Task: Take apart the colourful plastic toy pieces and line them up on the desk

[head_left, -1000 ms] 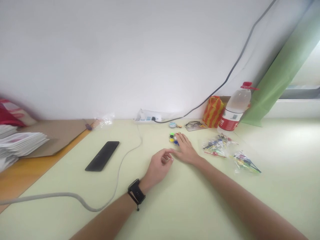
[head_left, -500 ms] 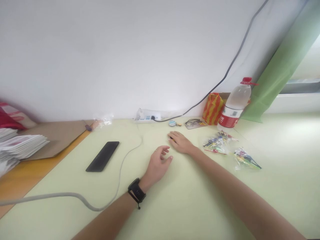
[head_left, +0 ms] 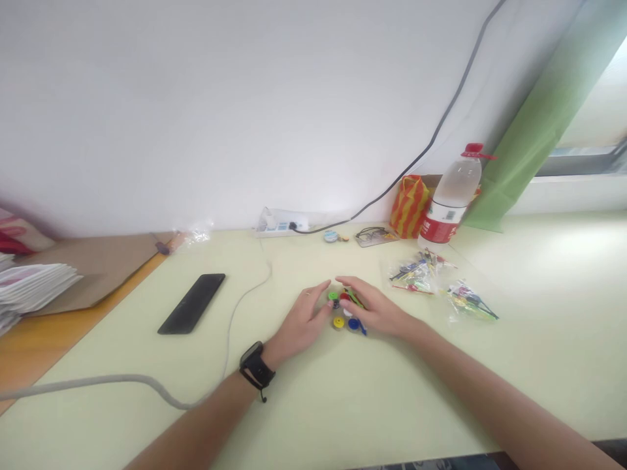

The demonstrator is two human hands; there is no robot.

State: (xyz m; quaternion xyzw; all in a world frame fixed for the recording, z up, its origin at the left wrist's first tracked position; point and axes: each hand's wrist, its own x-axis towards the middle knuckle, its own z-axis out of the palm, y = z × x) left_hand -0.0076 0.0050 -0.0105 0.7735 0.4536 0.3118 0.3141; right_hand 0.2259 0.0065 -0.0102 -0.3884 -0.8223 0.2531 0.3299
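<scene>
Several small colourful pieces lie in a cluster on the pale green table (head_left: 304, 424). Among them are a yellow round piece (head_left: 338, 322), a blue round piece (head_left: 353, 324), a green piece (head_left: 334, 296) and a partly covered red piece (head_left: 344, 296). Around the left side of the cluster curves my left hand (head_left: 302, 321), open, a black watch (head_left: 257, 365) on its wrist. My right hand (head_left: 377, 312) is open over the right side, fingers and thumb apart, hiding some pieces. Whether the fingers touch the pieces is too small to tell.
A black phone-like slab (head_left: 192, 304) and a grey cable (head_left: 230, 326) lie to the left. On the right are bags of small coloured parts (head_left: 416, 271) and a large bottle (head_left: 453, 196). A power strip (head_left: 284, 226) sits by the wall.
My right hand has lifted and drawn back from lying flat, and the coloured pieces now show between both hands. The left hand has spread beside them. The view has shifted slightly.
</scene>
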